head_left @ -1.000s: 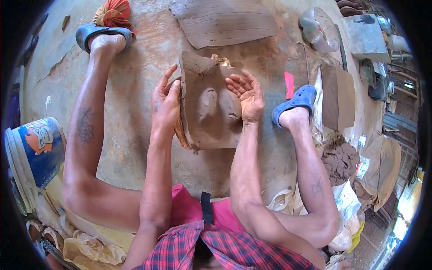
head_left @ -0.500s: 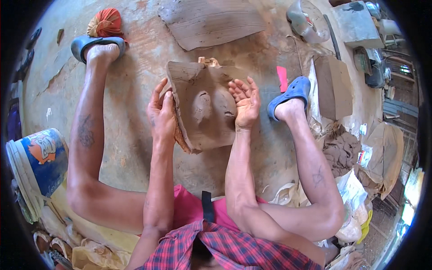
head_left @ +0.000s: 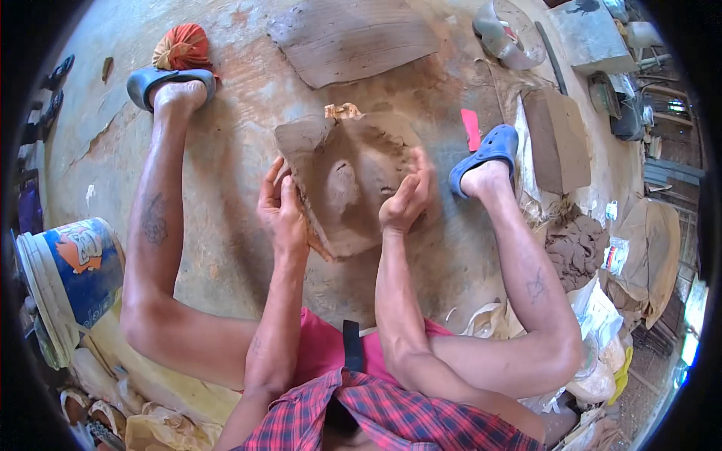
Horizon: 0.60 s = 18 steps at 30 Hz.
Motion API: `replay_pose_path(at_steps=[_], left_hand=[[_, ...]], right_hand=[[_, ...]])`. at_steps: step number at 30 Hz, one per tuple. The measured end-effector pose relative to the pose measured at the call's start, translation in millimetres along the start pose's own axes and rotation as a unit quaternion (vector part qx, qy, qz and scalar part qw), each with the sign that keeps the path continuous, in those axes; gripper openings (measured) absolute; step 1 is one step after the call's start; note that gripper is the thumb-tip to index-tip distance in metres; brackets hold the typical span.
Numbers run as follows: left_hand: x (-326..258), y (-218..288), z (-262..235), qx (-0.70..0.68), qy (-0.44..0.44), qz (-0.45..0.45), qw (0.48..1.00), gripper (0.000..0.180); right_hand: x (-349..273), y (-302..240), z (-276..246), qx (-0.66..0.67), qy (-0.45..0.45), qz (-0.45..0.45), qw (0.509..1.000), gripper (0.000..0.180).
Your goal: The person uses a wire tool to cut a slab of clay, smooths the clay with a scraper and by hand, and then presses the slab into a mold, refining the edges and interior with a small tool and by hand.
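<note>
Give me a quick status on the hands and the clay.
Left hand braces the clay slab's left edge. Right hand presses its right side. Nothing between them.

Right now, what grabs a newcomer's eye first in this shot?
Dead centre, a big slab of wet brown clay lies on the floor between the person's spread legs, with the left hand against its left edge and the right hand pressing on its right side. A blue and white bucket stands at the far left, and a second flat clay slab lies at the top.
</note>
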<state>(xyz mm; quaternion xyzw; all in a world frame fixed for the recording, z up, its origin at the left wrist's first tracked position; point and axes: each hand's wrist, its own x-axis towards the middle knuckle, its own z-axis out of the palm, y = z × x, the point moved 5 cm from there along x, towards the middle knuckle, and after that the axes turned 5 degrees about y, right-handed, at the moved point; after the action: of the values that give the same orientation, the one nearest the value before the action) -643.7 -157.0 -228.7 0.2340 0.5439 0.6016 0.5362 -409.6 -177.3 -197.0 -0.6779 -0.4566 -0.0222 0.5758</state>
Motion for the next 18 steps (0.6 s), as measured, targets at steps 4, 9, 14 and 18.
replay_pose_path(at_steps=[4, 9, 14, 18], left_hand=[[-13.6, 4.0, -0.7, -0.021, 0.017, -0.005, 1.0, 0.04], [-6.0, 2.0, 6.3, 0.044, 0.042, 0.019, 0.998, 0.041], [-0.7, -2.8, -0.9, 0.008, 0.018, -0.003, 1.0, 0.04], [20.5, -35.7, -22.6, -0.001, 0.0, -0.016, 1.0, 0.037]], right_hand=[[-13.9, -8.6, 16.2, -0.22, -0.026, -0.07, 0.973, 0.051], [-0.7, -5.7, 25.3, -0.271, -0.066, -0.112, 0.954, 0.054], [-12.9, -11.4, 20.1, -0.273, -0.063, -0.141, 0.949, 0.061], [2.3, -13.7, 24.4, -0.186, -0.064, -0.134, 0.971, 0.057]])
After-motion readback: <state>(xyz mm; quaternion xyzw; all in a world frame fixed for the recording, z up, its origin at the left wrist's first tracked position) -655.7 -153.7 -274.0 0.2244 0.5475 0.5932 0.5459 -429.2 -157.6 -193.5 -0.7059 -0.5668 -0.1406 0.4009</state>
